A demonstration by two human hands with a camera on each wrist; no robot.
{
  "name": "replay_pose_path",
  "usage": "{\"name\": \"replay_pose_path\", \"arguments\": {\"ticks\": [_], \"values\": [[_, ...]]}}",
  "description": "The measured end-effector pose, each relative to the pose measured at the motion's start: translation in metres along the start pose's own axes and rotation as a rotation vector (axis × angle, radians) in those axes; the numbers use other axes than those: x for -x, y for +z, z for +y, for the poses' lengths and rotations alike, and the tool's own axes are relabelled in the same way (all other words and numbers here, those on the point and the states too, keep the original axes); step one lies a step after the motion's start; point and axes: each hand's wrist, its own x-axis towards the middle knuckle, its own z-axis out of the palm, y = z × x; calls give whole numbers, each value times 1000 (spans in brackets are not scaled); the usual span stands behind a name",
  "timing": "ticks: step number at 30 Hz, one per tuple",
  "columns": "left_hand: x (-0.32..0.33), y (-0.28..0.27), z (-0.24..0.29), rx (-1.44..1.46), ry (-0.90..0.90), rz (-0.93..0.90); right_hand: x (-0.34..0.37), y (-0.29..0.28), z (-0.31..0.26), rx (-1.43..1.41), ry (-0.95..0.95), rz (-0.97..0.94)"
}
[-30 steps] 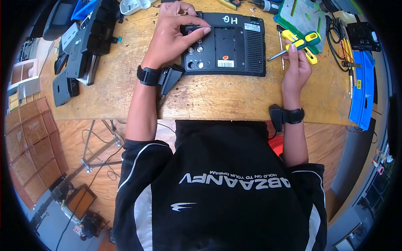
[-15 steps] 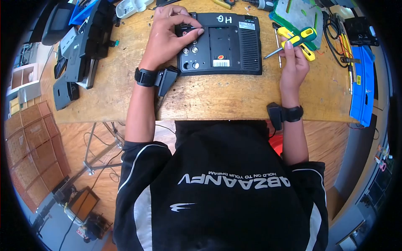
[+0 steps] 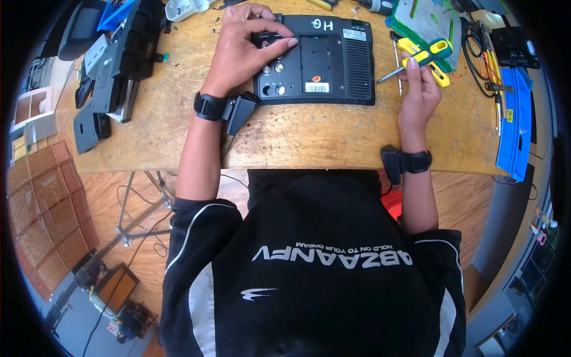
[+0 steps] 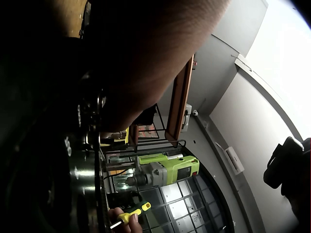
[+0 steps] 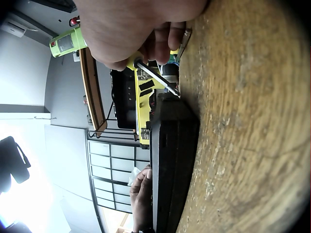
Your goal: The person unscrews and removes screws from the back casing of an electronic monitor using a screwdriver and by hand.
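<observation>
One yellow-and-green screwdriver is gripped in your right hand; hold its tip clear of the flat black device on the wooden table. Your left hand bends over the device; whether it pinches anything, I cannot tell.

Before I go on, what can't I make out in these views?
Whether the left hand pinches anything: too small in the head view, lost in darkness in the left wrist view.
Underside of the black device: face down on the table, head view.
Tip shape of the screwdriver: too small, head view.
Print on the white label: too small, head view.
White box: cut off by the top edge, head view.
</observation>
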Motion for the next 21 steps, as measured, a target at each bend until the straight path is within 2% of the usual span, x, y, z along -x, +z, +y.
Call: {"name": "replay_pose_path", "arguments": {"ticks": [5, 8, 10, 14, 16, 20, 21], "values": [[1, 0, -1, -10, -15, 9, -1, -1, 2, 35, -15, 1], [0, -3, 3, -21, 44, 20, 0, 0, 2, 36, -15, -6], [-3, -7, 17, 379, -213, -27, 0, 1, 1, 20, -9, -1], [-4, -9, 16, 294, -167, 4, 0, 0, 2, 41, -1, -3], [-3, -10, 13, 208, -222, -51, -1, -1, 2, 20, 14, -12], [-4, -10, 23, 282, -196, -11, -2, -1, 3, 33, 0, -10], [-7, -11, 27, 259, -107, 34, -1, 0, 3, 27, -4, -5]]}}
